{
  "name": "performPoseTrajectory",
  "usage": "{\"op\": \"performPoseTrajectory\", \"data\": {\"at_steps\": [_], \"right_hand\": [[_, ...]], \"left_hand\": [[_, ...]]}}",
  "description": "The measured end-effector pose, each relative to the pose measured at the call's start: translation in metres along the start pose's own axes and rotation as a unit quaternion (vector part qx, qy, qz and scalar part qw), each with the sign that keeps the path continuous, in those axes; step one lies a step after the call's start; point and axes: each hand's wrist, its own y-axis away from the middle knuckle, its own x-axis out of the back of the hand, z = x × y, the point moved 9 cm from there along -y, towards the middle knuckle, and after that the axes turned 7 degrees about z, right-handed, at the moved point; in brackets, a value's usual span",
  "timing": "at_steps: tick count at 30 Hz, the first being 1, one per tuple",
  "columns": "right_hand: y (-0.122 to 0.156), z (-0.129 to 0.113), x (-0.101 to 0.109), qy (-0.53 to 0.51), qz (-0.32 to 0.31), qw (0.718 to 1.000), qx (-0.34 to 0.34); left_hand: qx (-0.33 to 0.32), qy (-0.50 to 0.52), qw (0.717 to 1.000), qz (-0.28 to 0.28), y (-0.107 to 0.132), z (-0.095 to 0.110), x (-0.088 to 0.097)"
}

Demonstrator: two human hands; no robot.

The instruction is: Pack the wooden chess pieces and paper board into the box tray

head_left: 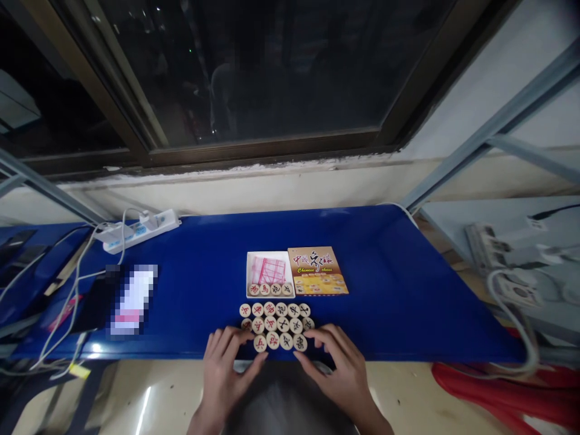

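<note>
Chess pieces [283, 325] | left hand [223, 359], right hand [343, 361] at front row [286, 342] ends, clamping unclear | uneven squeeze could scatter it

We see round, pale Chinese chess pieces [283, 324] with their characters facing up, red ones toward the left and black ones toward the right. Sixteen lie on the blue counter [399, 290] in three close rows: six at the back, six in the middle and four at the front, the middle row's outer pieces partly covered. Four more form a row along the near edge inside the open white box [249, 266], just beyond the others.
</note>
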Motion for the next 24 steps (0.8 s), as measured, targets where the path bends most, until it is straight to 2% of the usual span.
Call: {"op": "performPoseTrajectory", "data": {"at_steps": [3, 7, 11, 15, 19, 24], "right_hand": [[0.001, -0.002, 0.002, -0.006, 0.002, 1.0, 0.009], [0.001, -0.004, 0.011, -0.027, 0.008, 1.0, 0.001], [-0.018, -0.008, 0.018, -0.053, 0.048, 0.997, -0.003], [-0.057, -0.02, 0.005, -0.064, 0.063, 0.994, 0.064], [-0.096, -0.023, -0.014, -0.061, 0.065, 0.991, 0.1], [-0.118, -0.019, -0.025, -0.063, 0.056, 0.988, 0.129]], "left_hand": [[-0.002, 0.014, 1.0, -0.003, 0.001, 0.002, 0.001], [0.021, 0.059, 0.998, 0.025, -0.001, 0.002, 0.018], [0.028, 0.08, 0.994, 0.069, -0.025, 0.004, 0.029], [-0.015, 0.094, 0.992, 0.083, -0.069, 0.011, 0.014], [-0.039, 0.108, 0.99, 0.079, -0.107, 0.011, -0.002], [-0.033, 0.121, 0.991, 0.055, -0.129, -0.002, -0.01]]}}
